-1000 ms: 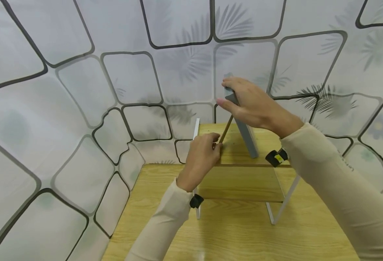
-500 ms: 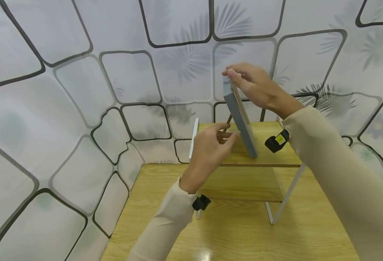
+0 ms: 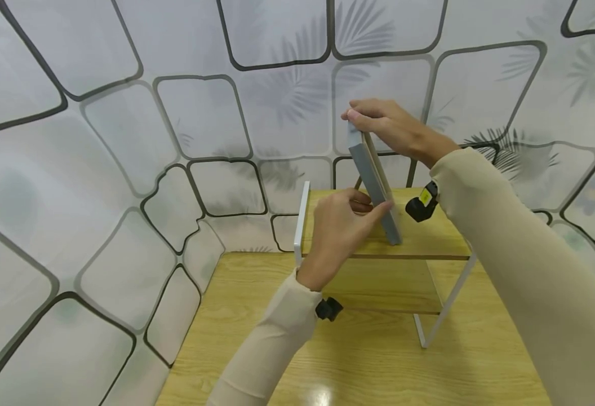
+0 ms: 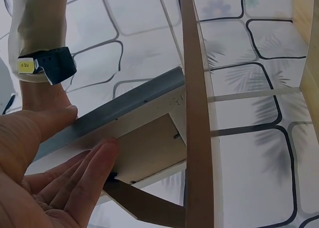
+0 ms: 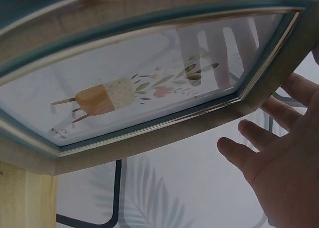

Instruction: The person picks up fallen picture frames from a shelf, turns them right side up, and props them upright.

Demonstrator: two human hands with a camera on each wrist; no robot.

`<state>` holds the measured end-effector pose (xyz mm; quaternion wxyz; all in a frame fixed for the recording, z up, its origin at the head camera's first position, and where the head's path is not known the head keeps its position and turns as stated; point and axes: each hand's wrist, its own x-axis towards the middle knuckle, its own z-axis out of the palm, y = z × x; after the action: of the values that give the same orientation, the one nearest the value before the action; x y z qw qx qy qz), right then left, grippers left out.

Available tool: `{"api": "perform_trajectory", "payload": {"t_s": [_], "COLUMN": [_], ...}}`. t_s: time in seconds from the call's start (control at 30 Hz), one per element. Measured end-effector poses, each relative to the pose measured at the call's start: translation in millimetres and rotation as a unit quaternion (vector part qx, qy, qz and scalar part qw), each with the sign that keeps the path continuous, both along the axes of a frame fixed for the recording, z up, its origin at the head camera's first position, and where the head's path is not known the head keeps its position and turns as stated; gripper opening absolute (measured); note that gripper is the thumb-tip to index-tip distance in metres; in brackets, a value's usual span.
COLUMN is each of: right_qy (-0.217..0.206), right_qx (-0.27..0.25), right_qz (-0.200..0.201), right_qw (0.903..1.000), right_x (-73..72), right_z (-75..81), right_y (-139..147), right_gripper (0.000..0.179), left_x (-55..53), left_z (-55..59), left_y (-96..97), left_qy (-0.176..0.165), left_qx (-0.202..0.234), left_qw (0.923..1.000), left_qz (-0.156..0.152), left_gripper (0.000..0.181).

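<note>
A picture frame (image 3: 370, 172) with blue-grey sides stands tilted on the upper board (image 3: 431, 231) of a small two-tier shelf. My left hand (image 3: 335, 228) pinches its near side low down, thumb on the edge and fingers behind the back panel (image 4: 149, 143). At the top edge my right hand (image 3: 399, 128) holds the frame with fingers laid over it. Behind the frame, a brown support leg (image 4: 144, 200) slants down to the board. The right wrist view shows the glazed front with a potted-plant print (image 5: 114, 96).
White metal legs (image 3: 449, 301) carry the shelf, whose lower board (image 3: 389, 287) lies under the upper one. It stands on a wood-grain table (image 3: 378, 366). A patterned wall covering (image 3: 292, 124) rises close behind and at the left.
My left hand has moved right from the support leg to the frame's near side. My right hand has shifted its hold at the top edge, its thumb now higher.
</note>
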<state>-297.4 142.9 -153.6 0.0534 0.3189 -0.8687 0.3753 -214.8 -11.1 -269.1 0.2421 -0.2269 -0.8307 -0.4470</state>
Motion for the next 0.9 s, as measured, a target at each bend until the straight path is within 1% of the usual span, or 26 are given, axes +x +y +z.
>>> {"api": "perform_trajectory", "payload": {"t_s": [0.17, 0.27, 0.5, 0.63, 0.9], "right_qy": [-0.022, -0.028, -0.034, -0.035, -0.028], "right_qx": [-0.008, -0.009, -0.008, -0.009, -0.012], "right_qz": [0.006, 0.001, -0.017, -0.014, -0.006], "right_qw": [0.9997, 0.9996, 0.9992, 0.9992, 0.9995], "right_x": [-2.5, -3.4, -4.7, -5.2, -6.2], "right_z": [-1.6, -1.7, -1.6, -1.9, -4.1], "right_y": [1.1, 0.9, 2.7, 6.6, 15.5], "right_gripper": [0.059, 0.060, 0.063, 0.064, 0.061], "left_x": [-1.5, -1.6, -1.6, -1.3, 0.4], "left_z": [1.2, 1.6, 0.9, 1.1, 1.5], "left_y": [2.5, 3.3, 2.7, 1.8, -0.5], "left_qy": [-0.002, 0.002, 0.003, 0.001, 0.002], "left_qx": [-0.010, -0.015, -0.011, -0.015, -0.022], "left_qw": [0.9999, 0.9998, 0.9999, 0.9999, 0.9997], "left_qz": [0.011, 0.013, 0.005, 0.005, 0.014], "left_gripper": [0.034, 0.033, 0.031, 0.031, 0.030]}}
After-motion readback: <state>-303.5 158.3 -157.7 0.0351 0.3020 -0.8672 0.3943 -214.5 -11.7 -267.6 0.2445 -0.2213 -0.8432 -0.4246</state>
